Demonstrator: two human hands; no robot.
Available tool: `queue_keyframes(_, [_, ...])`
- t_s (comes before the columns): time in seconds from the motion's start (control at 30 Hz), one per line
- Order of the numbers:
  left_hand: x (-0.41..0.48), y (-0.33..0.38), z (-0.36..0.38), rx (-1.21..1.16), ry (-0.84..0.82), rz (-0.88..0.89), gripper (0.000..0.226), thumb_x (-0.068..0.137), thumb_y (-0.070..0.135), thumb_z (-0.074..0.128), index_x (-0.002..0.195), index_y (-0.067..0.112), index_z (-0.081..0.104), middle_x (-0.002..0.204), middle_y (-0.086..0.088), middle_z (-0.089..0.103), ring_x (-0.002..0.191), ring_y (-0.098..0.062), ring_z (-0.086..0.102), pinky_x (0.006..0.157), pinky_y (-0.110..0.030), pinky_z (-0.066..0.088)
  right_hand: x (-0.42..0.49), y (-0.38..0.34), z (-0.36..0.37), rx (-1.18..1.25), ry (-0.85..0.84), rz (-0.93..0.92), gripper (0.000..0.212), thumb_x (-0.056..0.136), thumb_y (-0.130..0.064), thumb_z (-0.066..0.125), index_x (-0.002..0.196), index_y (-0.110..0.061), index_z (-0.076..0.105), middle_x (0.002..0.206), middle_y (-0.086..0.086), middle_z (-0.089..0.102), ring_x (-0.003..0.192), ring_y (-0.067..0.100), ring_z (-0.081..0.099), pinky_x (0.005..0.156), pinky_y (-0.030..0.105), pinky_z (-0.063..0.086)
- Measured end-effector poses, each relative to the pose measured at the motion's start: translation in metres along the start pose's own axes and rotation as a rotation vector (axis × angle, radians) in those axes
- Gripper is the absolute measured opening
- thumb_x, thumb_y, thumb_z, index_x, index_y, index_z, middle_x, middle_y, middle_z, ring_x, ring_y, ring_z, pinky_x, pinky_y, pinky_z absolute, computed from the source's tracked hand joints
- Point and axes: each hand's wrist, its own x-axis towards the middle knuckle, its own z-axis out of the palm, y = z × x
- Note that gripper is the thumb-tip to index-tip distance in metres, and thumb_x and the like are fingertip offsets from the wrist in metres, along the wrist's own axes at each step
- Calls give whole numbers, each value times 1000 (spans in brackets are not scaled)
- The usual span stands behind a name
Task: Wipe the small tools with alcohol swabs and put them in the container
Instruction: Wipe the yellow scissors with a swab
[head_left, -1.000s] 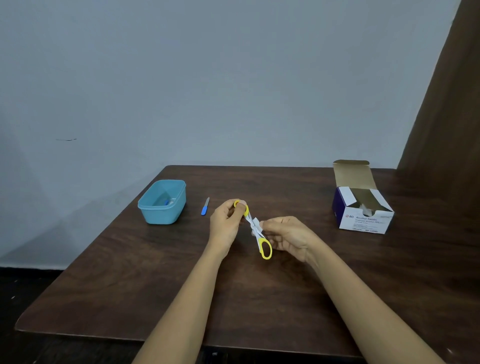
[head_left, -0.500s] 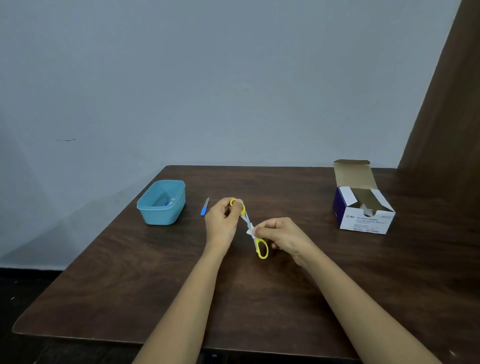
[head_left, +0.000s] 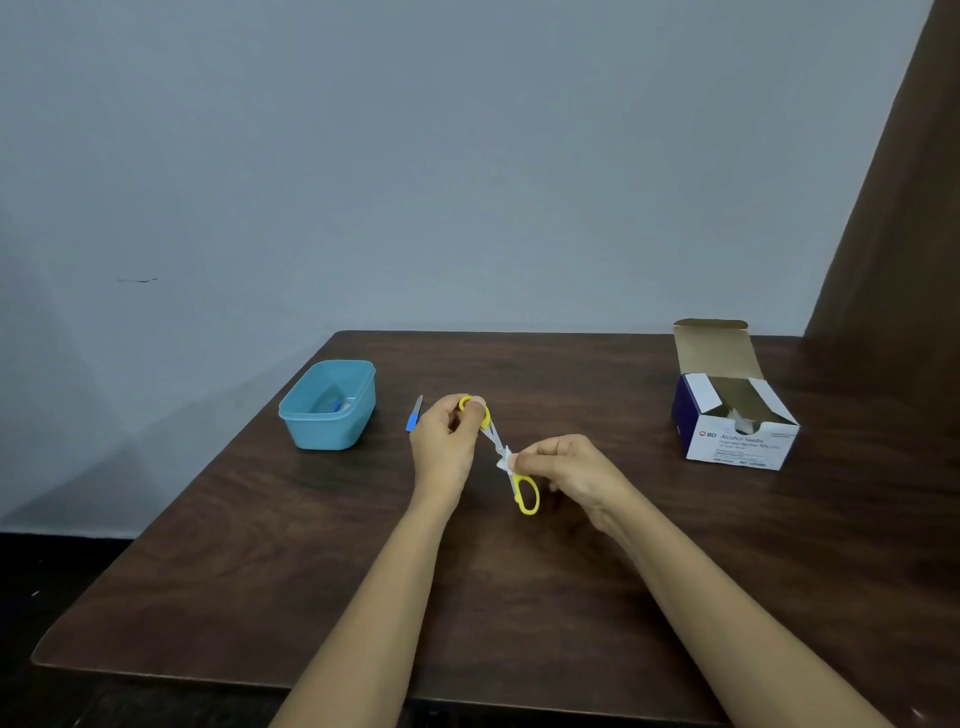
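Scissors (head_left: 495, 439) held over the counter (head_left: 519, 597) — left hand (head_left: 444, 441) fingers curled round one yellow loop, right hand (head_left: 566, 473) fingers pinching a white swab (head_left: 504, 461) on the blade — blue container (head_left: 327, 436) sits off left.

You face a plain grey-blue wall (head_left: 467, 156), softly and evenly lit, with one small dark mark (head_left: 137, 280) on its left. A dark brown wooden table (head_left: 311, 571) runs up to it. On your right rises a brown panel (head_left: 904, 208); the floor (head_left: 31, 571) at lower left is dark.
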Motion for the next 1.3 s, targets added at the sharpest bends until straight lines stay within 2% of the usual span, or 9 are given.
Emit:
queue_keyframes(0.13, [-1,3,1,-31,-6,-25,17,95,23,56,95,12,69,75,6,61,73,-9,56,66,-19,46,0,-1,-3,26,29,18,16,83,-18,71,85,-2,75,63,-3,68,50,-3,55,52,10,40])
queue_keyframes(0.37, [-6,-1,6,-45,-47,-22,15,94,23,57,82,25,66,79,-2,66,73,-11,58,73,-33,52,0,4,2,11,89,-45,25,87,-25,70,83,-1,75,63,3,67,54,10,55,57,18,46])
queue_keyframes(0.53, [-1,2,1,-22,2,-18,15,94,23,57,93,13,69,78,0,64,75,-12,58,67,-22,49,0,0,-3,-60,4,-23,17,86,-22,69,83,-7,76,67,-4,70,57,0,59,58,11,45])
queue_keyframes(0.7, [-1,3,-1,-15,10,-4,12,94,22,58,90,16,68,74,5,62,72,-10,58,67,-20,48,0,-3,-6,-38,21,3,10,82,-9,67,76,-7,74,68,-1,70,59,3,60,60,12,46])
queue_keyframes(0.83, [-2,4,1,-18,8,-19,13,94,23,58,92,16,68,74,7,62,71,-9,58,65,-15,47,-2,0,-4,-17,84,-12,9,81,-12,71,75,-7,75,78,8,73,71,10,63,68,18,48])
queue_keyframes(0.93, [-5,1,6,-20,-21,11,13,94,25,57,88,21,68,79,-1,67,75,-14,61,69,-23,50,-3,2,2,1,149,-55,12,82,-15,71,77,-5,76,70,8,70,61,12,59,62,23,47])
queue_keyframes(1.03, [-8,-2,9,9,-7,35,13,94,28,57,85,26,66,81,-3,68,79,-18,64,70,-29,52,-3,5,6,-66,227,-157,13,84,-14,69,74,-11,76,60,-3,68,53,4,58,56,20,46])
queue_keyframes(1.13, [-9,-2,8,-2,19,30,13,94,27,57,88,22,67,81,-1,68,78,-15,63,65,-21,48,-3,8,10,-136,245,-225,12,85,-17,69,75,-15,75,58,-13,66,53,-4,57,54,14,43])
queue_keyframes(1.3, [-5,0,4,13,51,48,14,94,24,57,93,16,69,79,2,65,71,-7,58,57,-8,43,-4,8,11,-149,169,-187,11,83,-26,73,76,-18,76,72,-5,72,66,3,62,64,19,47])
